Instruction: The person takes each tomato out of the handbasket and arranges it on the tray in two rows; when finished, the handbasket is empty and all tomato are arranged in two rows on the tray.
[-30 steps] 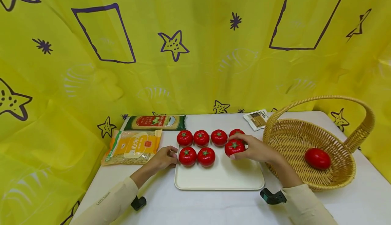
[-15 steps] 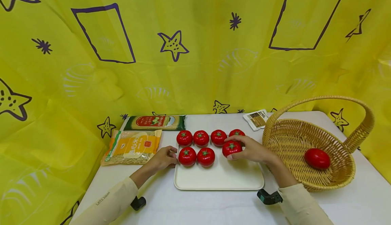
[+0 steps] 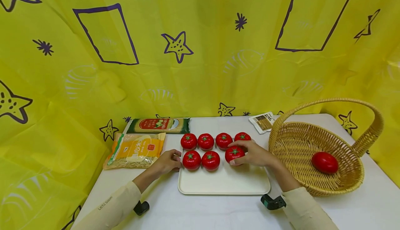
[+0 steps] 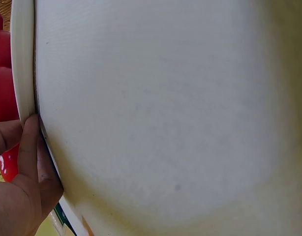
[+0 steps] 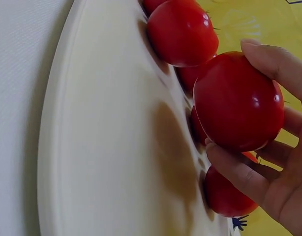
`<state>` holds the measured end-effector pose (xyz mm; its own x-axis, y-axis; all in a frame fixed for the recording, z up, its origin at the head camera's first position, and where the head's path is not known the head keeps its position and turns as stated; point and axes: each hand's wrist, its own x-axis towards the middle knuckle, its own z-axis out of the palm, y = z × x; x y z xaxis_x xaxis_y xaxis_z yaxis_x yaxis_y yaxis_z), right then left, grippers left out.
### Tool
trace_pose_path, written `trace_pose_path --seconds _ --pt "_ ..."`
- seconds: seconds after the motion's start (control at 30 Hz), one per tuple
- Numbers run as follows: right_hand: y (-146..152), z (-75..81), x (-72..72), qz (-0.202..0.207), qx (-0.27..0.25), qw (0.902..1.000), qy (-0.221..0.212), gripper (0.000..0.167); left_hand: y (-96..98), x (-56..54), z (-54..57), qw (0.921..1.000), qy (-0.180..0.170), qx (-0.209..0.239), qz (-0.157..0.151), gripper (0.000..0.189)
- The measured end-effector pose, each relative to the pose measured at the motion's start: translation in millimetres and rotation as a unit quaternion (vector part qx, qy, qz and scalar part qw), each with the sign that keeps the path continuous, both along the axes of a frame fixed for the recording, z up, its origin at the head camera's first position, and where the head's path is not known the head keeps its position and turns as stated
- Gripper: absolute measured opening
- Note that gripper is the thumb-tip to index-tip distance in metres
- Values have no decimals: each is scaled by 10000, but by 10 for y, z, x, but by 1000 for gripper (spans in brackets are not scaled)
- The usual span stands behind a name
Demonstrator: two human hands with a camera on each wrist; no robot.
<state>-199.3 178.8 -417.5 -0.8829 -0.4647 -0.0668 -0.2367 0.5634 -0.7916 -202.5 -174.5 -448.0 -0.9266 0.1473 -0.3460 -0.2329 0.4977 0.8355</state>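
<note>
My right hand (image 3: 257,153) grips a red tomato (image 3: 233,155) with a green stem top, thumb on one side and fingers on the other. In the right wrist view this tomato (image 5: 237,103) hangs just over the cream tray (image 5: 106,147), its shadow falling apart from it. At the tray's left edge, my left hand (image 3: 168,161) pinches the rim; the left wrist view shows its fingers (image 4: 29,152) right on that rim. Several other tomatoes (image 3: 206,142) form a back row on the tray, and two more (image 3: 210,161) stand in front at the left.
A wicker basket (image 3: 290,167) with a tall handle stands on the right, one red tomato-like thing (image 3: 325,162) lying inside. Left of the tray are an orange food bag (image 3: 137,150) and a green packet (image 3: 159,125). A small white packet (image 3: 262,122) lies at the back.
My right hand has carried the tomato left and slightly toward me, closer to the two front tomatoes. The left hand stays at the tray's edge.
</note>
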Motion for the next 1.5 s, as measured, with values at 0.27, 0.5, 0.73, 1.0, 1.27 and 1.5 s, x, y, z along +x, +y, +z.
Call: trace_pose_path --seconds 0.27,0.5,0.73,1.0,1.27,1.5 --pt "-37 -22 -5 -62 141 9999 -45 64 3 -12 -12 10000 10 87 37 38" --pt "-76 -38 -18 -48 170 9998 -85 62 2 -10 -18 10000 4 73 39 37" --pt "-105 -49 -32 72 128 9999 -78 58 -6 -16 -24 10000 5 16 10 38" --pt "-125 -69 -25 53 169 9997 -147 55 -11 -9 -6 10000 17 5 -40 38" --pt "-133 -75 -35 -3 160 9998 -147 55 -12 -8 -13 10000 21 27 9 39" --pt "-137 -68 -21 -35 149 9997 -184 57 -16 -6 -13 10000 2 37 2 38"
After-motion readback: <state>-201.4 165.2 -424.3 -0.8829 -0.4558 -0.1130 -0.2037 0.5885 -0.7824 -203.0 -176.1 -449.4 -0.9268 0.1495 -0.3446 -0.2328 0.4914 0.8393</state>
